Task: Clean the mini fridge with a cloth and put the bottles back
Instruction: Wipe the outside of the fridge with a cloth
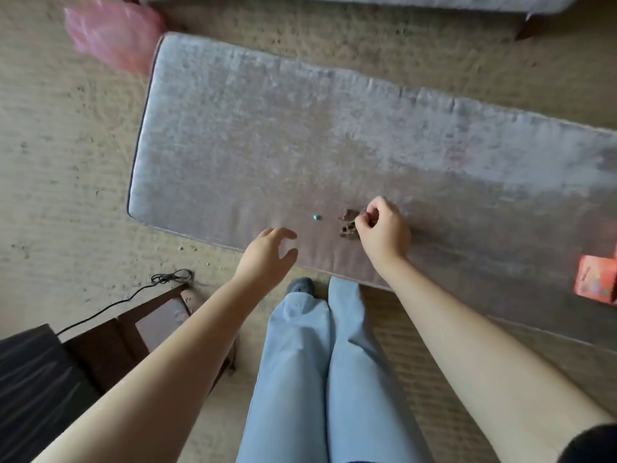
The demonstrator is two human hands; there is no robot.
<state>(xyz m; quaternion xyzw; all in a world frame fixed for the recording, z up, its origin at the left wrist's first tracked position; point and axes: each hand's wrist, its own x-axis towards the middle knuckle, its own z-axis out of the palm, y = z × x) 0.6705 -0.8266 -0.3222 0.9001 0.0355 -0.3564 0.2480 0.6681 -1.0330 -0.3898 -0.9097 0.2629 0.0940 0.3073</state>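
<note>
Bag, pink plastic: far left at the top, blurred, lying on the tan floor just off the mat's far left corner.

Black cable: lower left, its end coiled near a dark wooden frame.

Grey mat: a long padded rectangle running across the middle from upper left to right. Its near edge passes just in front of the person's pale blue trousers and one grey-covered foot. Most of its surface is bare beyond and left of the hands.

Left hand: over the near edge of the mat, with fingers loosely spread, thumb apart and nothing held. Whether it touches the mat cannot be told.

Small teal bead: on the mat between the two hands, apart from both.

Brown scrap: crumpled, on the mat near its near edge and just right of the bead. Whether it is cloth cannot be told.

Right hand: fingers curled in, the fingertips pinching the right side of the brown scrap.

Orange packet: on the mat at the far right, cut by the frame edge and well apart from the right hand.
</note>
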